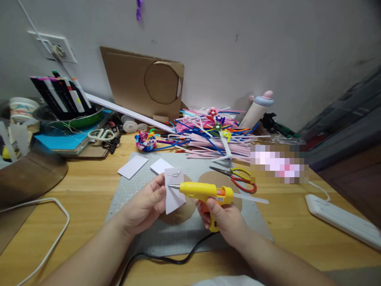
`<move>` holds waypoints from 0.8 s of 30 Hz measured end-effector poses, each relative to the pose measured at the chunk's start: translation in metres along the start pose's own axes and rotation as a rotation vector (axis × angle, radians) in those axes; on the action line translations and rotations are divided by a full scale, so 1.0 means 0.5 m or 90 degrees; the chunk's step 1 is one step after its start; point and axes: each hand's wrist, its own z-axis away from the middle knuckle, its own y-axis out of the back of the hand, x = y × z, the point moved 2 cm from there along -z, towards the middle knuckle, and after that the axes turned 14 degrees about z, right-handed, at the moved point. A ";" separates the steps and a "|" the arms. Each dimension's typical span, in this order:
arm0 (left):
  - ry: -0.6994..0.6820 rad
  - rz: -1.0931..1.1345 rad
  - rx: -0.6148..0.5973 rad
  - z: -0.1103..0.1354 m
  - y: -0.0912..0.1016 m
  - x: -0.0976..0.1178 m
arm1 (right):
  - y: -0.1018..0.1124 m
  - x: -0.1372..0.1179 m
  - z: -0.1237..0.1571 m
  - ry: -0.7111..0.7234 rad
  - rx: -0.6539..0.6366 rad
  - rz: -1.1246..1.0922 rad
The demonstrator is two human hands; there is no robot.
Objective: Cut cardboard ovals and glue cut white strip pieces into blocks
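My left hand [147, 204] pinches a small white card [174, 194] upright above the grey cutting mat [143, 186]. A bead of glue curves along the card's top. My right hand [222, 216] grips a yellow hot glue gun [205, 192], its metal nozzle touching the card's middle. A clear glue stick [253, 198] juts from the gun's back. Under the card lies a brown cardboard disc [181, 212]; a second disc [218, 178] lies behind the gun. The gun's black cord [166, 258] trails toward me.
Two white cards [132, 167] lie on the mat's far edge. Red-and-yellow scissors [238, 178] rest right of the discs. A pile of coloured pipe cleaners [208, 137], a cut cardboard sheet [143, 79], markers [59, 95] in a bowl and a white power strip [342, 218] surround the mat.
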 end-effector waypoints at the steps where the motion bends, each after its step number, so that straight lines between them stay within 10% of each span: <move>1: -0.001 0.000 0.000 0.000 0.000 0.000 | -0.001 0.000 0.000 -0.002 0.001 0.010; 24: -0.063 -0.002 -0.001 0.003 0.009 0.027 | 0.026 -0.018 -0.008 -0.032 0.117 0.132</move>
